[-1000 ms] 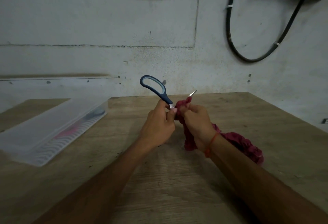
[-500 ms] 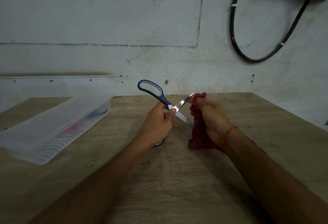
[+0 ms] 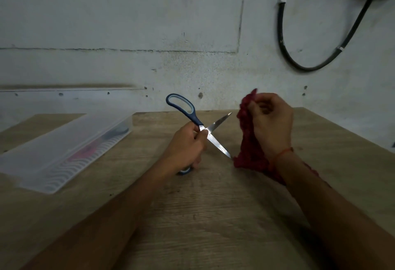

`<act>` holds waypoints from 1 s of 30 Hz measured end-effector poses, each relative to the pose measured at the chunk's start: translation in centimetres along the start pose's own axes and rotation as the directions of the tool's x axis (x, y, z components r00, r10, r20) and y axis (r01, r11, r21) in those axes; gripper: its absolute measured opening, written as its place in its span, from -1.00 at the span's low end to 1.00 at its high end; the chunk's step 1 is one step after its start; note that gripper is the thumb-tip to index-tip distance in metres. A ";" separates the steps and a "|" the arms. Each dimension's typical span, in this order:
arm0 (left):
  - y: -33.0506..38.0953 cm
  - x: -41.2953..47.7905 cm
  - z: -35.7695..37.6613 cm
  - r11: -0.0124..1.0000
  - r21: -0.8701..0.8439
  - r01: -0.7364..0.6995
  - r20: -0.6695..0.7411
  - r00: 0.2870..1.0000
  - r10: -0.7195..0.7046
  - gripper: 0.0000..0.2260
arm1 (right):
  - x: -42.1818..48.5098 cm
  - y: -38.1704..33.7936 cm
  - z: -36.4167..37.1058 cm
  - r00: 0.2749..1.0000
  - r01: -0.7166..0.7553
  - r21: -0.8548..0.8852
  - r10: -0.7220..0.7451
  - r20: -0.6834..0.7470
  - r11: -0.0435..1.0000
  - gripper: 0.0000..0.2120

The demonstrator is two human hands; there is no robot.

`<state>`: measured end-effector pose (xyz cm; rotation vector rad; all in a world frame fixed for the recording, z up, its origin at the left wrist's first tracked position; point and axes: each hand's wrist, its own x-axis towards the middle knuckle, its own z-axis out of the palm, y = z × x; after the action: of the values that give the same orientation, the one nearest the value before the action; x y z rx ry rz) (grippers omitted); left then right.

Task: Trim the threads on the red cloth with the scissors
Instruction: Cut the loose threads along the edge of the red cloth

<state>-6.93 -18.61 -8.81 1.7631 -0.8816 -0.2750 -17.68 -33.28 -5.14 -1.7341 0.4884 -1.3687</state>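
scissors (image 3: 210,133) sit in the left hand (image 3: 184,148), whose fingers curl round the lower handle and pinch near the pivot. the steel blades are spread wide into an x. one blue loop with a paler lining sticks up past the knuckles, and the other peeks out under the palm. the lower blade's tip reaches the left edge of the red cloth (image 3: 248,141), about touching it; the upper tip points at the cloth just beside it.

the right hand (image 3: 271,124) pinches the cloth's top edge and holds it raised. the cloth hangs as a crumpled, nubbly strip down to the table (image 3: 213,216) and trails under the right forearm. loose threads are too small to make out. a thin red string bracelet (image 3: 282,152) circles the right wrist.

the table is pale wood with visible grain. to the left lies a long clear plastic box (image 3: 64,152) with a wavy ribbed side and something pink blurred inside. behind is a rough grey wall with a black cable (image 3: 280,30) looped on it.
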 end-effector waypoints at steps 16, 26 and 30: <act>-0.5 0.0 1.4 0.992 -0.120 -0.035 -0.051 0.998 0.029 -0.84 | -2.7 1.3 2.9 0.981 0.028 -0.483 0.069 0.183 0.875 -0.73; -0.2 -0.2 1.4 0.984 -0.174 -0.032 -0.084 0.996 0.017 -0.84 | -0.9 1.6 1.5 0.988 -0.140 -0.318 0.156 0.025 0.938 -0.74; 0.0 -0.5 1.5 0.978 -0.194 -0.073 -0.092 0.994 0.056 -0.86 | -0.7 2.0 1.2 0.936 -0.345 -0.068 0.348 0.053 0.936 -0.77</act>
<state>-8.12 -19.35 -9.46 1.5484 -0.8196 -0.2342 -16.41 -33.41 -7.20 -1.6382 0.7649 -1.0522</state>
